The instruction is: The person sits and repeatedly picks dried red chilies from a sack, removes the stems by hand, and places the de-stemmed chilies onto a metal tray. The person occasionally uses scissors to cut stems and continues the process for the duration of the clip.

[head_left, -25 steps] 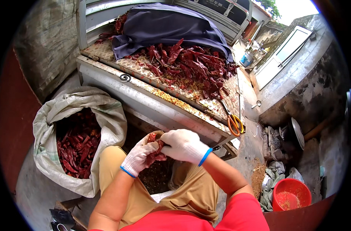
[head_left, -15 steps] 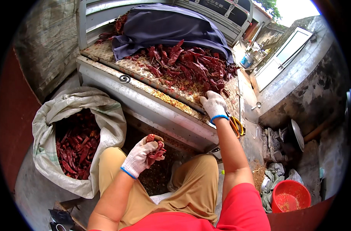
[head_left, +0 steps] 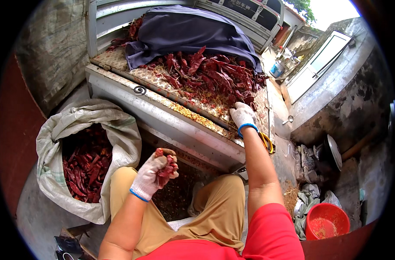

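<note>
Grey metal truck bed (head_left: 162,119) is standing ahead, a pale woven sack (head_left: 127,149) gaping at left, dried red peppers (head_left: 206,71) lying heaped on the one and loose inside the other. Right gloved hand (head_left: 243,115) is resting at the heap's near edge, its grip too hidden to tell; left gloved hand (head_left: 148,175) is clutching a crumpled pepper bunch (head_left: 166,170). Picking up is seemingly under way, the next move probably calling for a light pinch
</note>
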A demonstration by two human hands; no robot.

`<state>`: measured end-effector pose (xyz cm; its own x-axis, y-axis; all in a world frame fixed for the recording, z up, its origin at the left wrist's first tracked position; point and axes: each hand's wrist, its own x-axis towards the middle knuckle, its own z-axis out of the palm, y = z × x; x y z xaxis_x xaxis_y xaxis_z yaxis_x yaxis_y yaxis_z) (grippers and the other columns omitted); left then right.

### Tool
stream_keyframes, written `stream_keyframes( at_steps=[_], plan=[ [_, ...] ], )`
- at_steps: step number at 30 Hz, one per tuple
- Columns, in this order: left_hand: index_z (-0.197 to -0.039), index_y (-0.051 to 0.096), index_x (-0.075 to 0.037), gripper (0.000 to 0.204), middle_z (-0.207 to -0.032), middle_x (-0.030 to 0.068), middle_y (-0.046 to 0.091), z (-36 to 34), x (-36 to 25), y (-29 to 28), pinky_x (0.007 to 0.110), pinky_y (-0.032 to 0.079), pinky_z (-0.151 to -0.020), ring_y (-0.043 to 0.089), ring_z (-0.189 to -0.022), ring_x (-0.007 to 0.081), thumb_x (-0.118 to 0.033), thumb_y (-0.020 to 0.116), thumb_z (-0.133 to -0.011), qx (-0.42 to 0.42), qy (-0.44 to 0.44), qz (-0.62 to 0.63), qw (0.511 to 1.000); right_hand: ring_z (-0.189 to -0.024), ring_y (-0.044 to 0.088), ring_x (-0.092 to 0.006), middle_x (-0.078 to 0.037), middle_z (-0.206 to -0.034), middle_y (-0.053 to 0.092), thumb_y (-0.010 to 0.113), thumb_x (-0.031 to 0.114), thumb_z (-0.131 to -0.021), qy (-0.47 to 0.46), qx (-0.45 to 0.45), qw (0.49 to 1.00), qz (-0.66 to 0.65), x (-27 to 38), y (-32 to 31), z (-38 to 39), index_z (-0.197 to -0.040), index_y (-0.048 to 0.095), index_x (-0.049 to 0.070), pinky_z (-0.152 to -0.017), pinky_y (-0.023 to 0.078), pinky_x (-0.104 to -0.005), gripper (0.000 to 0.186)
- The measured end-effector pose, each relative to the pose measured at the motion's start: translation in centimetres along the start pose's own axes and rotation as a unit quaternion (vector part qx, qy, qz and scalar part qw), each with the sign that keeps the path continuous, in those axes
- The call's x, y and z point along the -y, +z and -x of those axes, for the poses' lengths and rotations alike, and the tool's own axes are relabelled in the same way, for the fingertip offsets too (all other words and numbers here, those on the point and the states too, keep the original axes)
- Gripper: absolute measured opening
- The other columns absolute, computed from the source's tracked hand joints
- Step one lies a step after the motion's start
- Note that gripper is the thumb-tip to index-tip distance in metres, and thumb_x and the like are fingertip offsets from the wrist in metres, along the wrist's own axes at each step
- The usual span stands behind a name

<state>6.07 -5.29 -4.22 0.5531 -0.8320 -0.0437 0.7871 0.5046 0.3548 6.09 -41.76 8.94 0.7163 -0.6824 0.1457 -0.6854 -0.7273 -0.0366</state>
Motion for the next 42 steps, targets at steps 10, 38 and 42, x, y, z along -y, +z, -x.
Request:
stream_keyframes(
  at_steps=[10,38,42],
  plan=[
    [-0.119,0.061,-0.007,0.031,-0.1,0.0106,0.068,3.7,-15.9,-9.3,0.044,0.06,-0.079,0.067,-0.085,0.0267,-0.027,0.066,-0.096,-0.154,0.215,0.161,0.951,-0.097,0.07,-0.0342,-0.018,-0.1,0.073,0.062,0.03,-0.088,-0.026,-0.025,0.976,-0.216,-2.9,0.1,0.9,-0.109,0.073,0.01,-0.087,0.053,-0.0424,0.031],
    [-0.13,0.054,-0.009,0.038,-0.115,0.0074,0.065,-2.4,2.3,-3.2,0.048,0.056,-0.088,0.065,-0.102,0.0244,-0.015,0.067,-0.095,-0.1,0.013,-0.083,0.991,-0.108,0.063,-0.0355,-0.017,-0.112,0.068,0.062,0.024,-0.09,-0.201,-0.041,0.971,-0.123,-1.7,-0.3,4.7,-0.11,0.071,0.007,-0.094,0.05,-0.043,0.028],
    [-0.126,0.057,-0.01,0.032,-0.111,0.0057,0.067,-2.8,2.1,-2.3,0.045,0.058,-0.085,0.068,-0.099,0.0217,-0.012,0.066,-0.096,-0.048,0.001,-0.053,0.997,-0.102,0.064,-0.0333,-0.016,-0.106,0.069,0.06,0.024,-0.092,-0.167,-0.067,0.978,-0.105,-1.6,0.1,5.0,-0.109,0.071,0.007,-0.09,0.05,-0.0418,0.026]
  ],
)
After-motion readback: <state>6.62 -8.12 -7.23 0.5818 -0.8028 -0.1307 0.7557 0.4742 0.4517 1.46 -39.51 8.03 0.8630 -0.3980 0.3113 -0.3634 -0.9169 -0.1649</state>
